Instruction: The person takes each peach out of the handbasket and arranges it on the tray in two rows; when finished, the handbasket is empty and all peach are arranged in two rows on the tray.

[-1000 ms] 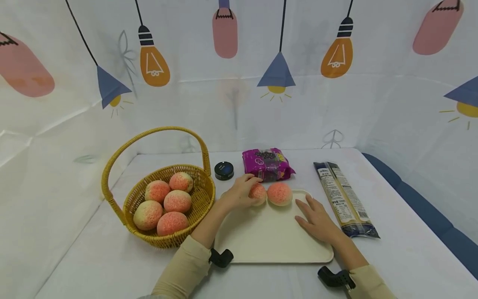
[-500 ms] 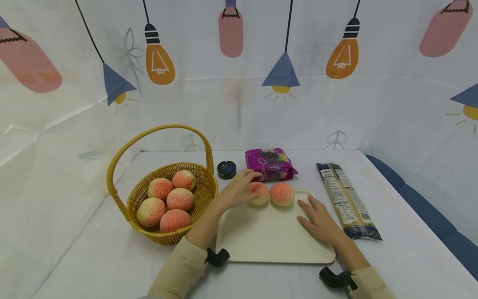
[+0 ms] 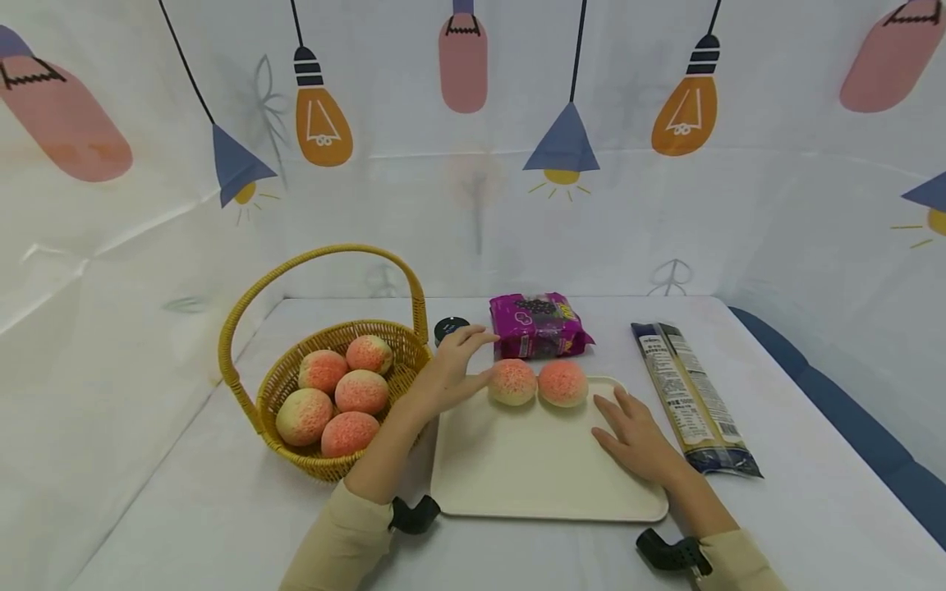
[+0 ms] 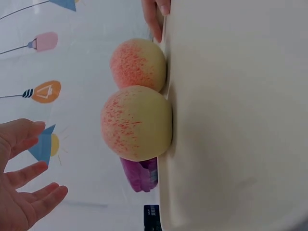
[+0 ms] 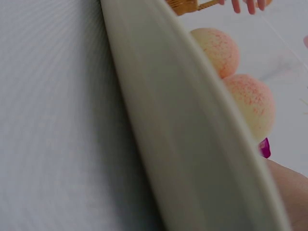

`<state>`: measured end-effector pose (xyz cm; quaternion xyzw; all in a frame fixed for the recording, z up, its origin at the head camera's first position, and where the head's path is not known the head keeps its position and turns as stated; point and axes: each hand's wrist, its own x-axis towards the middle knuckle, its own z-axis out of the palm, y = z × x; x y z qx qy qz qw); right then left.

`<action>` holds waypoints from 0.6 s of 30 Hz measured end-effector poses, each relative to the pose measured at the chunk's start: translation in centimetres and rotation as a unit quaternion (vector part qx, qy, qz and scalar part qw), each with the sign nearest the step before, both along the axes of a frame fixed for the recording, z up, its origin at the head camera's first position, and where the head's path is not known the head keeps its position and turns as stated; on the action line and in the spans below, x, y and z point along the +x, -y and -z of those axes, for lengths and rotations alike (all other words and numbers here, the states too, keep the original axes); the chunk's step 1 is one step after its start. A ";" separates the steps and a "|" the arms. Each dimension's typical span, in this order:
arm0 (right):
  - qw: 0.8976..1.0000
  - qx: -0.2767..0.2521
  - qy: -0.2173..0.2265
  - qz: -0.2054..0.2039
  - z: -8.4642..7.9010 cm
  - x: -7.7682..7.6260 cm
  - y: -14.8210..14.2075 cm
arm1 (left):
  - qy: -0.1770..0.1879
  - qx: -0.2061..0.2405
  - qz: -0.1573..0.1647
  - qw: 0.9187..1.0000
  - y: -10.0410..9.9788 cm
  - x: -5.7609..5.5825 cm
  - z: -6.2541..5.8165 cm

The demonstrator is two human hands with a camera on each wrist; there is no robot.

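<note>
Two pinkish peaches stand side by side at the far edge of a cream tray (image 3: 547, 472): a left peach (image 3: 512, 382) and a right peach (image 3: 563, 383). My left hand (image 3: 446, 379) is spread just left of the left peach, holding nothing. In the left wrist view, a gap shows between that left hand (image 4: 24, 180) and the peach (image 4: 136, 123). My right hand (image 3: 631, 439) lies over the tray's right edge with fingers extended, near the right peach. Left of the tray, a wicker basket (image 3: 332, 469) contains several peaches (image 3: 362, 391).
Behind the tray lies a purple snack packet (image 3: 538, 326). A round black container (image 3: 450, 327) sits beside the basket, partly hidden by my left hand. To the right is a long flat noodle-like packet (image 3: 695, 400). The basket's tall handle (image 3: 323, 248) arches upward.
My left hand has let go of the left peach and drawn back leftward toward the basket. The peach stays on the tray. My right hand holds its place; the head view shifts slightly.
</note>
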<state>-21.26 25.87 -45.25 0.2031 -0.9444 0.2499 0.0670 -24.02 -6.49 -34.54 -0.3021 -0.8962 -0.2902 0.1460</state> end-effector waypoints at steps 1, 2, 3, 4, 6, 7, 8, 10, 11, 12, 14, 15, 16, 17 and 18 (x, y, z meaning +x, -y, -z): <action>1.000 0.001 0.002 0.000 -0.1 0.0 0.0 | -0.003 -0.006 -0.006 1.000 0.2 0.1 -0.1; 1.000 0.002 0.005 0.000 -0.1 0.0 0.0 | -0.006 -0.012 -0.011 1.000 0.4 0.2 -0.2; 1.000 0.006 0.006 0.000 -0.1 0.0 0.0 | -0.009 -0.015 -0.014 1.000 0.7 0.4 -0.2; 1.000 0.008 0.007 0.000 -0.1 0.0 0.0 | -0.013 -0.017 -0.015 1.000 1.0 0.5 -0.2; 1.000 0.009 0.010 0.002 0.0 0.1 0.0 | -0.016 -0.021 -0.016 1.000 1.6 0.6 -0.2; 1.000 0.009 0.009 0.002 0.0 0.0 0.0 | -0.015 -0.022 -0.016 1.000 1.9 0.6 -0.1; 1.000 0.008 0.007 0.002 0.0 0.0 0.0 | -0.012 -0.023 -0.015 1.000 2.2 0.6 -0.1; 1.000 0.007 0.002 0.000 0.0 0.0 0.0 | -0.003 -0.025 -0.015 1.000 2.8 0.6 0.2; 1.000 0.006 0.000 -0.001 0.1 0.0 0.0 | 0.000 -0.027 -0.015 1.000 3.1 0.7 0.3; 1.000 0.005 -0.002 -0.002 0.1 0.1 0.0 | 0.005 -0.028 -0.017 0.999 3.3 0.7 0.4; 1.000 0.004 -0.003 -0.005 0.1 0.0 -0.1 | 0.015 -0.026 -0.017 0.999 4.0 0.9 0.4; 1.000 0.004 -0.005 -0.007 0.2 0.0 -0.1 | 0.016 -0.026 -0.016 0.999 4.3 0.9 0.4; 1.000 0.003 -0.006 -0.009 0.2 0.0 -0.1 | 0.018 -0.027 -0.017 0.999 4.6 1.0 0.4; 1.000 0.005 -0.009 -0.010 0.2 0.0 -0.2 | 0.019 -0.032 -0.017 0.999 4.9 1.0 0.3; 1.000 0.006 -0.011 -0.009 0.2 0.0 -0.2 | 0.019 -0.037 -0.017 0.999 5.2 1.0 0.2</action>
